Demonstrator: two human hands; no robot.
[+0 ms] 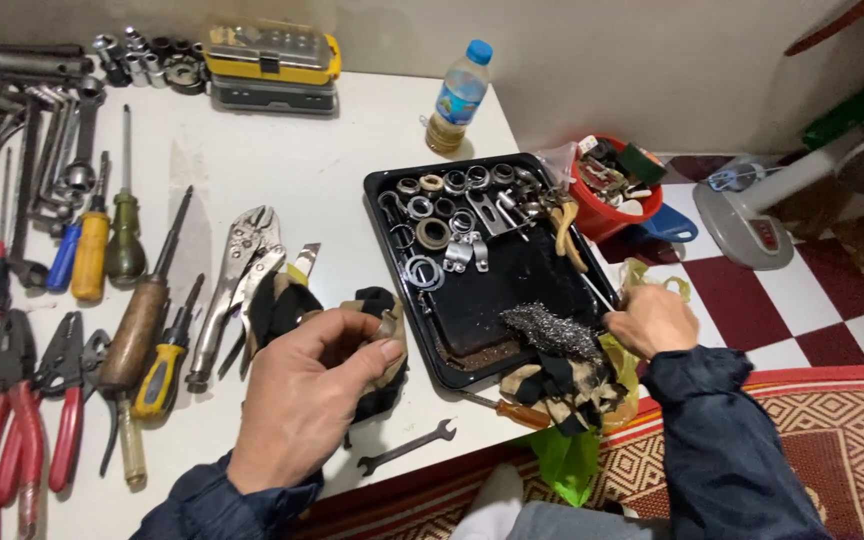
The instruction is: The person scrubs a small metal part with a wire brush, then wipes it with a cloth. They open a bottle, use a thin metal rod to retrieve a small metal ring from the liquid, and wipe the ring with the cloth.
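Note:
My left hand (307, 395) is closed around a black and tan work glove (377, 345) on the white table (282, 150), just right of the locking pliers (237, 275). My right hand (652, 320) reaches past the right edge of a black tray (522, 290), its fingers curled on a thin metal piece I cannot make out, above a yellow-green plastic bag (567, 460). The tray holds several rings, washers and brackets, with a steel wool pad (550, 330) near its front right corner. A second glove (562, 385) lies below the pad.
Screwdrivers (92, 245), red-handled pliers (12, 410), wrenches (42, 150) and sockets cover the table's left. A small spanner (407, 447) lies at the front edge. A yellow bit case (272, 60), a plastic bottle (457, 95), a red bucket of parts (617, 195) and a fan base (752, 210) stand behind and right.

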